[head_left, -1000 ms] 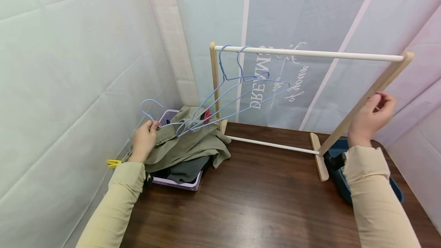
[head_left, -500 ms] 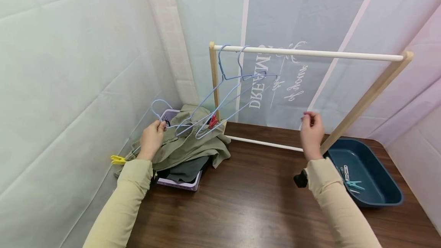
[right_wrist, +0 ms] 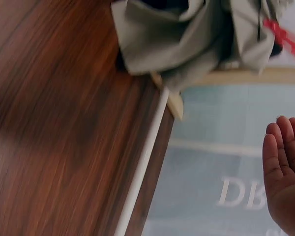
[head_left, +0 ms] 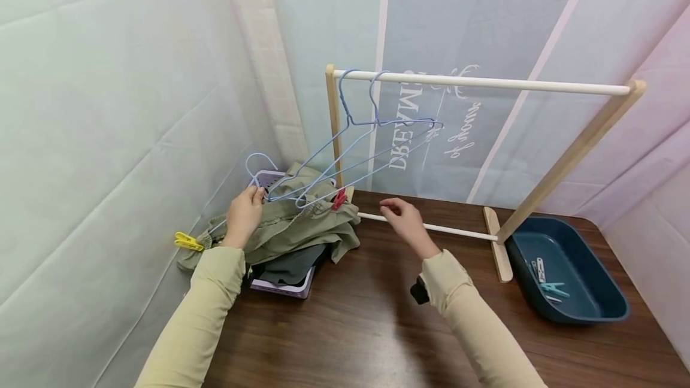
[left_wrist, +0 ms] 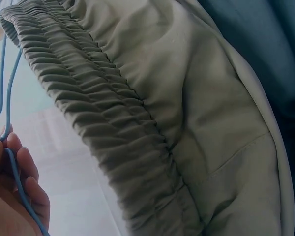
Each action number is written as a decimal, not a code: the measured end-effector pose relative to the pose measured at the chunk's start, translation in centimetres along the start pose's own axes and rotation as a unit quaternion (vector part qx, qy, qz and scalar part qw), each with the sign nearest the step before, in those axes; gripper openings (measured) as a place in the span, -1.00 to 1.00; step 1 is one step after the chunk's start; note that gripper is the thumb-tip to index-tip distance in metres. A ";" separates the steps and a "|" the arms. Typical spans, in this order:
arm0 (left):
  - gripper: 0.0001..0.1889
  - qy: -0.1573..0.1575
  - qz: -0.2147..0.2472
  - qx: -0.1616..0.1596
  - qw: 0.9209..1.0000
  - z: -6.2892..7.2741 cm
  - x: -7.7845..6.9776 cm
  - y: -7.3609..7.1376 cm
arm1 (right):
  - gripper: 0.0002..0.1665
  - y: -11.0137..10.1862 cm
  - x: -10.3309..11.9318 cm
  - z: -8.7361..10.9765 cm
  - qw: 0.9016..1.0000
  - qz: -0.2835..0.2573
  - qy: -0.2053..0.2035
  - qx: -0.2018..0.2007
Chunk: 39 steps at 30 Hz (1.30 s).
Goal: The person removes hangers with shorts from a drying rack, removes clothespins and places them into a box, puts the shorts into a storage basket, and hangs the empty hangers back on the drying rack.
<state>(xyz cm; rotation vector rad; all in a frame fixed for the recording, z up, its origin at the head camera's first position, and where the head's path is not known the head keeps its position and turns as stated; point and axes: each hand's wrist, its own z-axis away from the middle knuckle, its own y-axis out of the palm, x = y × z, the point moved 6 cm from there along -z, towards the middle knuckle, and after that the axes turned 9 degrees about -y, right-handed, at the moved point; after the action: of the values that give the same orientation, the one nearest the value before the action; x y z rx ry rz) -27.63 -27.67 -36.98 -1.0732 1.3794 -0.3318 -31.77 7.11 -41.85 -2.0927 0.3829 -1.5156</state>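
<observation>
In the head view my left hand pinches a blue wire hanger just below its hook. An olive garment with a gathered elastic waistband lies along that hanger. A yellow clothespin grips its left end and a red clothespin its right end. My right hand hovers to the right of the red clothespin, apart from it, holding nothing. Its fingers look nearly straight in the right wrist view. Beneath the garment is a lilac basket with dark cloth inside.
A rack with a white top rail and wooden posts stands at the back. Two blue hangers hang at its left end, overlapping the garment from this angle. At right, a dark blue tub holds several clothespins. A wall borders the left.
My right hand has swept left from beside the right post toward the red clothespin. The left hand, with hanger and garment, has shifted slightly right.
</observation>
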 end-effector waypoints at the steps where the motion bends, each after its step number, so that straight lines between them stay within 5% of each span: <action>1: -0.66 -0.002 0.002 -0.001 1.000 0.0 0.0 0.1 | -0.64 0.6 0.5 -0.1 1.000 -0.004 -0.002 0.005; 17: -0.67 0.005 0.022 -0.001 1.000 0.5 -0.1 0.1 | -0.42 5.5 5.0 -2.1 0.993 -0.076 -0.045 0.075; 25: -0.68 0.004 0.035 0.010 0.999 0.6 -0.1 0.2 | -0.40 6.3 5.6 -2.5 0.992 -0.093 -0.038 0.077; 39: -0.63 0.020 0.044 0.000 0.999 0.8 0.2 0.2 | -0.68 5.4 5.3 -2.5 0.998 -0.065 0.000 -0.015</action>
<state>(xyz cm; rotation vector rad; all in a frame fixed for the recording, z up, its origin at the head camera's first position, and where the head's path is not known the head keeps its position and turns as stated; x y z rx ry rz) -26.96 -27.43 -37.37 -1.0058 1.4583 -0.2906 -31.93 -0.70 -40.12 -2.1776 0.2745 -1.5925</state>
